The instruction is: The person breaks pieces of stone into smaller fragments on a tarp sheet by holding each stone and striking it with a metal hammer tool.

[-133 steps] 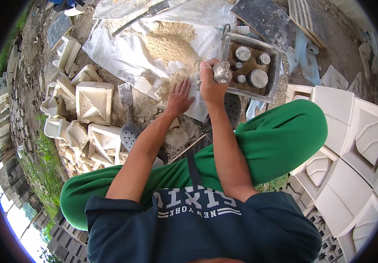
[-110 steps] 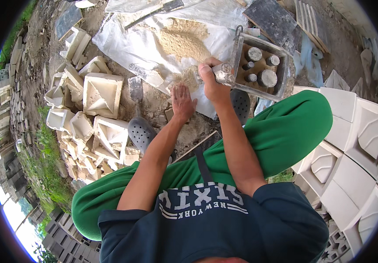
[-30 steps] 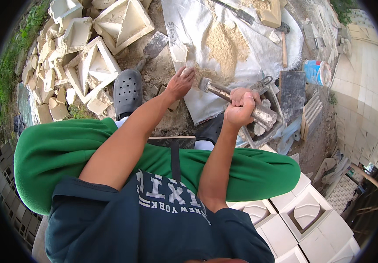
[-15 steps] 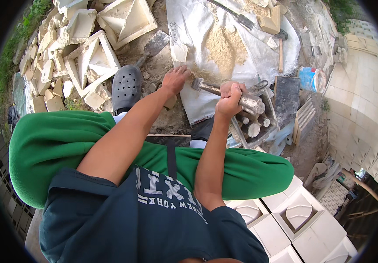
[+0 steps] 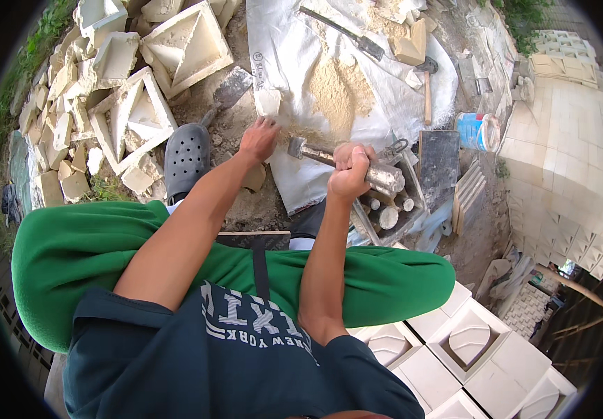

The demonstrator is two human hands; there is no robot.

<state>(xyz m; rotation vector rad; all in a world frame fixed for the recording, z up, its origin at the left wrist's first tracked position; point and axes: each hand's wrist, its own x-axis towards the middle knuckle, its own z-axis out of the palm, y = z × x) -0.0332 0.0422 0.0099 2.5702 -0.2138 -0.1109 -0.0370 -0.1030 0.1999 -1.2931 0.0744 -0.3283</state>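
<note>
right hand [image 5: 349,171] grips the metal-headed hammer [image 5: 347,164], its long axis slanting left toward the open left hand [image 5: 258,138] on the white sack [image 5: 294,77].

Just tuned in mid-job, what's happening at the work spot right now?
A person crouches over a white sack sheet spread on the ground, with a heap of sand on it. The right hand has its grip closed around a small metal hammer, head pointing left. The left hand rests on the ground beside the sheet's edge, holding nothing. A metal box of round pieces sits beside the right hand.
</note>
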